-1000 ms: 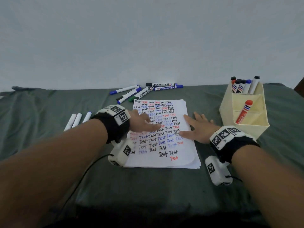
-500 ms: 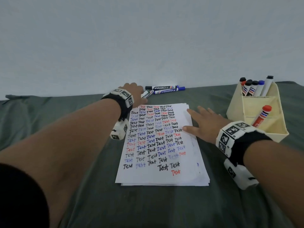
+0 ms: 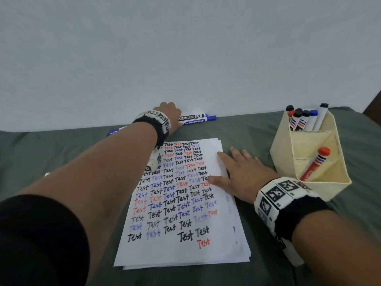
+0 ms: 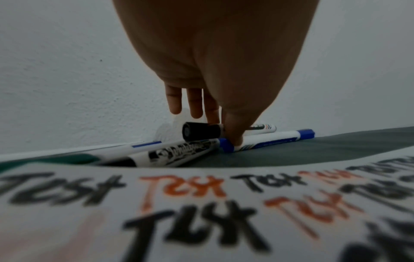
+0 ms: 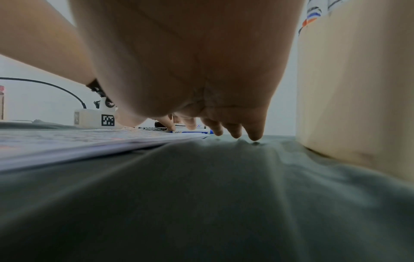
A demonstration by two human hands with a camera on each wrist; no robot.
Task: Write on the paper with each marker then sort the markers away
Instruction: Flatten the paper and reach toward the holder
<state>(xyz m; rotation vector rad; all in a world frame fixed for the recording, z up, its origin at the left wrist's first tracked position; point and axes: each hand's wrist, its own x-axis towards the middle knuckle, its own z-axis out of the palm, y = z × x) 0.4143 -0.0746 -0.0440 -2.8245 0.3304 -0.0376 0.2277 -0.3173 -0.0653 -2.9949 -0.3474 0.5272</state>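
The paper point(image 3: 181, 203), a stack covered in black, blue and red "Test" words, lies mid-table. My left hand point(image 3: 171, 114) reaches past its far edge to the loose markers by the wall. In the left wrist view the left hand point(image 4: 221, 127) pinches a black-capped marker point(image 4: 201, 133) between thumb and fingers, just above a blue-capped marker point(image 4: 268, 140). Flat on the paper's right edge lies my right hand point(image 3: 237, 172), fingers straight, holding nothing. A cream holder point(image 3: 338, 182) at the right has a red marker point(image 3: 314, 164) in a front compartment and several markers point(image 3: 305, 118) at the back.
More loose markers lie left of my left hand: a black-labelled one point(image 4: 170, 154), a green-capped one point(image 4: 67, 157) and a slim blue one point(image 4: 134, 146). The white wall point(image 3: 185, 58) rises directly behind them. Green cloth point(image 3: 61, 153) covers the table.
My left hand has left the paper and moved forward to the markers by the wall, where it now pinches the black-capped one. The right hand stays flat on the paper's edge.
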